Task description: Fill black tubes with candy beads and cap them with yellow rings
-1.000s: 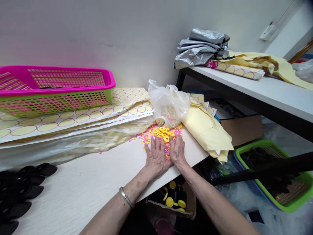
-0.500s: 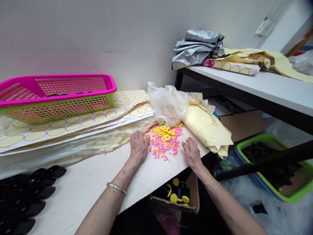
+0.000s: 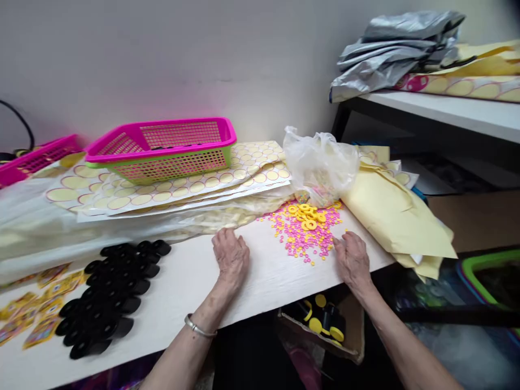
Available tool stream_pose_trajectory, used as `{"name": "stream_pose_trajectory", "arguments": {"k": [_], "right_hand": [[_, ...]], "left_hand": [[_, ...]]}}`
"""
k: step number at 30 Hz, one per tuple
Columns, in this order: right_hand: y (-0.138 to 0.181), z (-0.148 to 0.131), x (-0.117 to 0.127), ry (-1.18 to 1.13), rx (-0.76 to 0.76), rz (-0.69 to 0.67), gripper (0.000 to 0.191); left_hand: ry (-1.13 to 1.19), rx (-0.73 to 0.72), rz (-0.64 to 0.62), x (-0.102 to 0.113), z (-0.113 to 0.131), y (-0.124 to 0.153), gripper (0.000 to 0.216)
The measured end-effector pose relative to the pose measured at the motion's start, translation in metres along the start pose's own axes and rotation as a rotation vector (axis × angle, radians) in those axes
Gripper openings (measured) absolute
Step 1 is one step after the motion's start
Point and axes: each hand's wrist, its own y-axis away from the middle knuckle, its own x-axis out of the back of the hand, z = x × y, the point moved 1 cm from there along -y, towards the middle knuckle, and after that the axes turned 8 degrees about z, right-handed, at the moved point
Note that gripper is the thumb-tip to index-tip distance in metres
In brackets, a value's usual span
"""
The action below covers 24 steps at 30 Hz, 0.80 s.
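Two hands are placed at the white table [image 3: 266, 276] — the left hand [image 3: 231, 255] curled, the right hand [image 3: 352, 259] half-curled beside pink and yellow beads [image 3: 296, 236]; whether anything is gripped cannot be told. Between them the beads are scattered — topped by yellow rings [image 3: 311, 225], backed by a plastic bag [image 3: 319, 160].

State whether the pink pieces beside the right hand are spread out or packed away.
Spread out: the pink pieces lie scattered loose on the white tabletop, beside the right hand.
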Motion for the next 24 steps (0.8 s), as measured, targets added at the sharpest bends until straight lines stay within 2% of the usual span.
{"name": "stream_pose_trajectory", "arguments": {"k": [3,6,8,11,17,21,24], "right_hand": [[0.000,-0.001,0.001,0.015,0.024,0.000,0.035],[-0.001,-0.002,0.001,0.038,0.039,-0.010,0.036],[-0.001,-0.003,0.001,0.055,0.035,-0.013,0.036],[-0.001,-0.003,0.001,0.080,0.035,-0.028,0.037],[-0.002,-0.003,0.001,0.115,0.057,-0.049,0.039],[0.001,-0.001,0.002,0.093,0.065,-0.061,0.042],[0.004,0.005,0.003,0.092,0.059,-0.080,0.049]], "left_hand": [[-0.172,0.205,-0.073,0.010,-0.028,0.001,0.043],[-0.219,0.291,-0.216,0.004,-0.033,-0.003,0.053],[-0.222,0.301,-0.273,-0.006,-0.020,-0.004,0.058],[-0.247,0.287,-0.291,-0.018,0.011,0.002,0.067],[-0.108,0.141,-0.452,-0.028,0.062,0.015,0.069],[-0.018,0.072,-0.474,-0.038,0.091,0.014,0.072],[0.084,-0.032,-0.494,-0.048,0.103,0.012,0.075]]}}
